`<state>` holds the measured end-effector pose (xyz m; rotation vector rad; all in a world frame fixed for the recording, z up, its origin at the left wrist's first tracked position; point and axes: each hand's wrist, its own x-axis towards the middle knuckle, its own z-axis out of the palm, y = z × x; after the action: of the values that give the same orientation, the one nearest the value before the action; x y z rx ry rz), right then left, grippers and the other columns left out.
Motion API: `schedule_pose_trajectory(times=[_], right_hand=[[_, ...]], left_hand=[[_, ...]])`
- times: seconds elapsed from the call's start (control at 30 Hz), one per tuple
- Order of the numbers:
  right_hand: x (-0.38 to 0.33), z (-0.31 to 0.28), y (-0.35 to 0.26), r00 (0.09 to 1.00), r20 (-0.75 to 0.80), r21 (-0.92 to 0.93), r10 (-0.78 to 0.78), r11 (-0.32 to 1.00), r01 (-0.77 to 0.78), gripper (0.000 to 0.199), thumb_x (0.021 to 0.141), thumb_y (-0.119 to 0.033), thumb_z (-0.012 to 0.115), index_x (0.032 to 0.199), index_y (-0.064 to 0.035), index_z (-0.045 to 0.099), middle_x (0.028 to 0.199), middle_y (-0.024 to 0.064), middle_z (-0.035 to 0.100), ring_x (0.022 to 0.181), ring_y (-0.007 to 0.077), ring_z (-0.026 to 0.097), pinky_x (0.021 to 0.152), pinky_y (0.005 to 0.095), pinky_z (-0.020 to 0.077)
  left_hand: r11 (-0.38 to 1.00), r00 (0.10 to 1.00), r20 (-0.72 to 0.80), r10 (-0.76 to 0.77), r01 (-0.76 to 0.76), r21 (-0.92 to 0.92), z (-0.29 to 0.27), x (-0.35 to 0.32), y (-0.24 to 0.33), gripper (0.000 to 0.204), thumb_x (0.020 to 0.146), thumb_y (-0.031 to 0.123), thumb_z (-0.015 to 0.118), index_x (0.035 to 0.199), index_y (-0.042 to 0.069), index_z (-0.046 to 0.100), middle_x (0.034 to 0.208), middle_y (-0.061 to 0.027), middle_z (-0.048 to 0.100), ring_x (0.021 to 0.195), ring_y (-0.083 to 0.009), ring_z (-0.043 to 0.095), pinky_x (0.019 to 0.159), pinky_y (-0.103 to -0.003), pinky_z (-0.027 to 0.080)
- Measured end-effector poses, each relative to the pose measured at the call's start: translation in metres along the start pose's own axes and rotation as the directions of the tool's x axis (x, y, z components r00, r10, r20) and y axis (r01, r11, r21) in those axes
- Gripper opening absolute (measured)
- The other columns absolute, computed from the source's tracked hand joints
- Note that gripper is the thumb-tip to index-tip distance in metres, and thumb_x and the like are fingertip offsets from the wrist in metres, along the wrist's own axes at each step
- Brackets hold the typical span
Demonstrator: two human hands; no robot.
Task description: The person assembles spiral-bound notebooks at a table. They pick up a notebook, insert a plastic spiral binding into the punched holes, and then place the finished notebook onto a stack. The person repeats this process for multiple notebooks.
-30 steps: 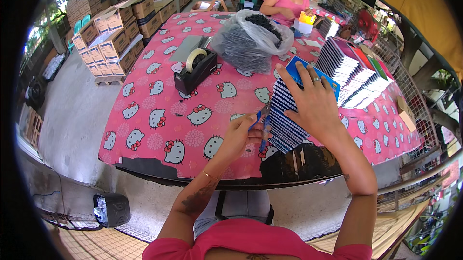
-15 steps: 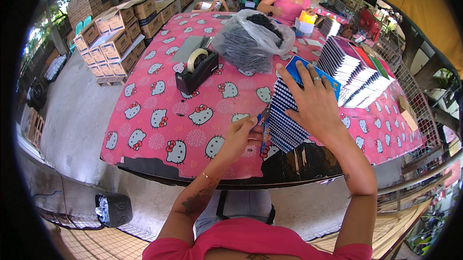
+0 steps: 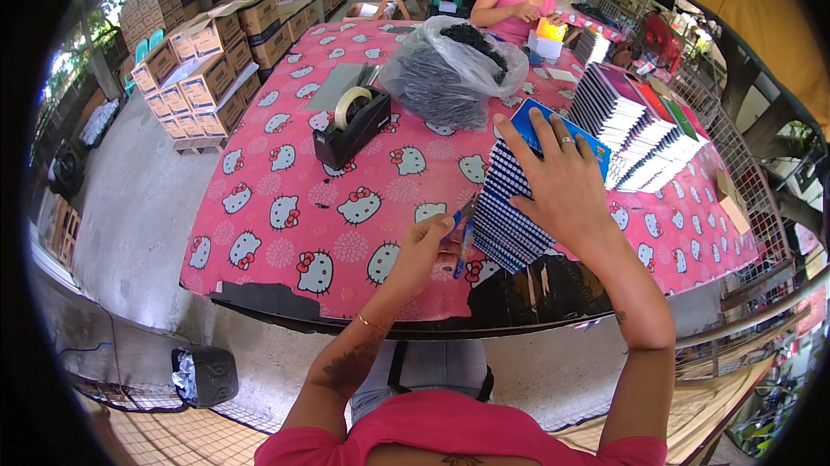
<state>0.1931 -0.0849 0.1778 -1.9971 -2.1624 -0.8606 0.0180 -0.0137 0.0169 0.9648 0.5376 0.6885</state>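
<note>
My left hand (image 3: 424, 248) is closed around small blue-handled pliers (image 3: 464, 237). Their dark jaws point at the left edge of a stack of spiral-bound notebooks (image 3: 512, 220); whether they touch it I cannot tell. The stack leans so that its bound spines show as rows of dark and white coils, with a bright blue cover (image 3: 529, 117) on top. Spread flat over that cover is my right hand (image 3: 566, 185), a ring on one finger, holding nothing between its fingers.
Left of the stack stands a black tape dispenser (image 3: 353, 133), beside grey sheets (image 3: 339, 86). A clear bag of black coils (image 3: 441, 77) lies behind. More notebooks (image 3: 635, 124) are piled at right. Across the pink table (image 3: 285, 163) sits a co-worker (image 3: 519, 3). Cartons (image 3: 207, 77) stand at left.
My left hand and the pliers have shifted slightly left and toward me, and the pliers' handles look wider apart. My right hand stays on the stack. The co-worker's hands have moved.
</note>
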Motion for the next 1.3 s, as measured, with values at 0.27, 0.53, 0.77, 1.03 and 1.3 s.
schedule_pose_trajectory(times=[0.27, 0.53, 0.77, 1.03, 1.3], right_hand=[[-0.002, -0.002, 0.001, 1.0, 0.004, -0.004, 0.013, 1.0, -0.013, 0.099, 0.064, -0.028, 0.085, 0.147, -0.0219, 0.031, 0.136, 0.0215, 0.044, 0.122, 0.0402, 0.049, 0.095, 0.0508, 0.0448], [-0.001, 0.0, 0.0, 1.0, 0.004, -0.003, 0.012, 1.0, -0.012, 0.099, 0.064, -0.027, 0.085, 0.147, -0.0217, 0.031, 0.135, 0.0212, 0.044, 0.122, 0.0399, 0.049, 0.095, 0.0507, 0.0448], [-0.002, -0.002, 0.0, 1.0, 0.009, 0.0, 0.015, 1.0, -0.015, 0.099, 0.064, -0.027, 0.085, 0.147, -0.0214, 0.031, 0.136, 0.0215, 0.044, 0.122, 0.0399, 0.049, 0.095, 0.0505, 0.0444], [-0.002, -0.001, 0.0, 0.999, 0.032, 0.042, 0.02, 0.999, -0.021, 0.101, 0.063, -0.03, 0.085, 0.148, -0.0229, 0.031, 0.143, 0.0223, 0.037, 0.126, 0.0406, 0.046, 0.098, 0.0516, 0.0421], [-0.037, -0.031, 0.008, 0.774, -0.548, 0.309, 0.317, 0.937, -0.165, 0.107, 0.068, -0.039, 0.084, 0.151, -0.0094, 0.023, 0.153, 0.0275, 0.015, 0.142, 0.0427, 0.019, 0.111, 0.0591, 0.0184]], left_hand=[[0.999, 0.999, 0.041, -0.032, 0.032, -0.002, 0.004, 0.004, -0.005, 0.036, 0.1, 0.029, 0.045, 0.117, -0.002, 0.053, 0.094, -0.0164, 0.065, 0.079, -0.0241, 0.068, 0.07, -0.036, 0.057], [0.994, 0.999, 0.041, -0.028, 0.033, -0.108, 0.004, 0.003, 0.001, 0.032, 0.098, 0.026, 0.048, 0.109, -0.004, 0.052, 0.093, -0.0184, 0.064, 0.074, -0.0258, 0.067, 0.063, -0.038, 0.058], [0.962, 0.994, 0.021, -0.106, 0.108, -0.251, 0.014, -0.001, 0.004, 0.03, 0.097, 0.025, 0.05, 0.107, -0.003, 0.052, 0.093, -0.0196, 0.064, 0.073, -0.0261, 0.067, 0.062, -0.037, 0.058], [0.692, 0.921, 0.04, 0.387, -0.319, 0.648, 0.015, -0.004, -0.004, 0.036, 0.099, 0.026, 0.048, 0.121, -0.003, 0.054, 0.092, -0.0122, 0.064, 0.078, -0.0228, 0.066, 0.073, -0.034, 0.054], [1.0, 0.999, 0.034, 0.003, -0.003, -0.004, -0.005, -0.007, -0.008, 0.037, 0.099, 0.027, 0.047, 0.121, -0.002, 0.054, 0.097, -0.0165, 0.067, 0.086, -0.0257, 0.068, 0.078, -0.036, 0.055]])
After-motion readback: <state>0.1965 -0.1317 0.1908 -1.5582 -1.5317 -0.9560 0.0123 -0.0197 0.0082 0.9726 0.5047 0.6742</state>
